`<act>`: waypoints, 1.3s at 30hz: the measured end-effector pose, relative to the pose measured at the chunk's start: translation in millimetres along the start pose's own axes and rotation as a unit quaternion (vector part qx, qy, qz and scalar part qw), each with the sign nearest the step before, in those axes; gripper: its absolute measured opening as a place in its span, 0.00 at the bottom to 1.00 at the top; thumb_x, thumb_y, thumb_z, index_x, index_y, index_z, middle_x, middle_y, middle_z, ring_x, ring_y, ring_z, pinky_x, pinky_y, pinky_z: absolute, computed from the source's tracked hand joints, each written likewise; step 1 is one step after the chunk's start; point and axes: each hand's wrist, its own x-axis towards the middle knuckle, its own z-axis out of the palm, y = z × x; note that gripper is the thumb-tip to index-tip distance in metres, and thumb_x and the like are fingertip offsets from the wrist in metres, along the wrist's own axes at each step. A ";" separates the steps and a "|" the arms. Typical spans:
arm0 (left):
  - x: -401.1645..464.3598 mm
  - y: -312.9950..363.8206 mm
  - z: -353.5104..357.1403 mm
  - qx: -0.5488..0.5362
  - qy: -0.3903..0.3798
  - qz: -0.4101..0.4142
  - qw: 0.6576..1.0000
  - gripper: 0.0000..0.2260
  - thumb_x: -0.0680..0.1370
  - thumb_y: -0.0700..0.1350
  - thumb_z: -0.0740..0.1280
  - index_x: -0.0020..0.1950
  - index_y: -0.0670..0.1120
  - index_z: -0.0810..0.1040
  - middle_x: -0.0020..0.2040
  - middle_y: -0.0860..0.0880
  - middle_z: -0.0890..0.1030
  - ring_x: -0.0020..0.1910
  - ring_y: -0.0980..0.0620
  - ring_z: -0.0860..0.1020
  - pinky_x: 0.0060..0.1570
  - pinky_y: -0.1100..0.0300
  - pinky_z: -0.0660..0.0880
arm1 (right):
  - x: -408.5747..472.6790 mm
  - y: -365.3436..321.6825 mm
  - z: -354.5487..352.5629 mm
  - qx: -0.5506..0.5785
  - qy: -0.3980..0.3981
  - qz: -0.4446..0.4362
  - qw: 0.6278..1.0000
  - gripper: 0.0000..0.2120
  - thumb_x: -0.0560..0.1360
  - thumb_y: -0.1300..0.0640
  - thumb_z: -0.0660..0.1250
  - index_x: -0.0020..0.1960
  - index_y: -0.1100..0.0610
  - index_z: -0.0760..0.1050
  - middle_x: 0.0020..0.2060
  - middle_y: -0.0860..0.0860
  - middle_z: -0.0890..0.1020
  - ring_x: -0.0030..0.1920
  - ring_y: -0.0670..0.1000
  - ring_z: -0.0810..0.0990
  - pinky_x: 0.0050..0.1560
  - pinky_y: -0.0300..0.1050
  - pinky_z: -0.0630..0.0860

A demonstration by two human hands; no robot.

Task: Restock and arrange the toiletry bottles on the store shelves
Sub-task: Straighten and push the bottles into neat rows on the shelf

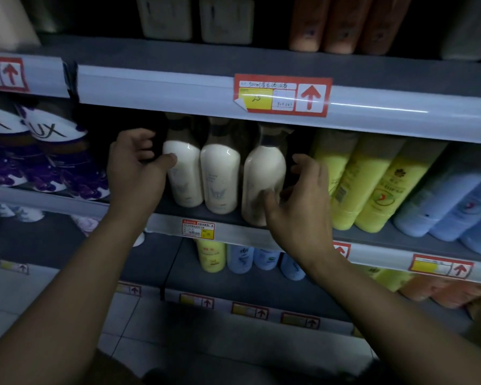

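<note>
Three cream-white bottles stand in a row on the middle shelf [195, 218]: left [185, 179], middle [220, 179] and right [261, 173]. The right one stands nearest the front edge. My left hand [135, 168] curls around a dark bottle [157, 140] just left of the row, its thumb touching the left white bottle. My right hand [300, 204] has its thumb on the lower front of the right white bottle. Its fingers bend into the dark gap between that bottle and the yellow bottles [364, 184]; what they touch there is too dark to tell.
Purple-and-white bottles [47, 151] lie at the left of the shelf, light blue bottles [444, 201] at the right. The shelf above [178, 90] overhangs closely and carries a red price tag [282, 94]. Below stand yellow and blue bottles [233, 259].
</note>
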 end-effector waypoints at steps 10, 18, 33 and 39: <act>-41.9 43.2 26.6 0.043 -0.062 0.153 0.985 0.12 0.72 0.41 0.71 0.56 0.47 0.81 0.50 0.47 0.82 0.43 0.51 0.80 0.42 0.60 0.79 | -0.6 29.8 12.0 -0.025 -0.105 0.024 0.994 0.37 0.74 0.47 0.76 0.77 0.56 0.64 0.65 0.55 0.79 0.60 0.57 0.79 0.56 0.54 0.79; -64.0 53.8 76.0 0.082 -0.128 0.222 0.963 0.16 0.78 0.50 0.72 0.63 0.45 0.77 0.49 0.49 0.85 0.42 0.52 0.83 0.45 0.47 0.80 | 7.9 43.6 -45.2 -0.011 0.045 -0.031 0.998 0.13 0.78 0.54 0.69 0.62 0.55 0.75 0.52 0.51 0.81 0.41 0.47 0.80 0.45 0.49 0.78; -29.0 52.5 112.4 0.116 -0.115 0.164 0.973 0.26 0.71 0.64 0.69 0.47 0.39 0.84 0.40 0.43 0.85 0.40 0.45 0.84 0.44 0.45 0.80 | 59.3 55.9 -97.5 -0.259 0.084 -0.213 0.938 0.14 0.82 0.52 0.63 0.41 0.59 0.69 0.35 0.65 0.76 0.36 0.69 0.74 0.37 0.56 0.65; -33.9 53.9 117.6 0.122 -0.097 0.175 0.972 0.28 0.70 0.64 0.69 0.48 0.37 0.84 0.45 0.42 0.86 0.46 0.46 0.84 0.46 0.45 0.80 | 70.4 58.4 -101.8 -0.294 -0.025 -0.200 0.934 0.15 0.82 0.51 0.59 0.39 0.58 0.70 0.31 0.64 0.76 0.33 0.71 0.75 0.32 0.53 0.66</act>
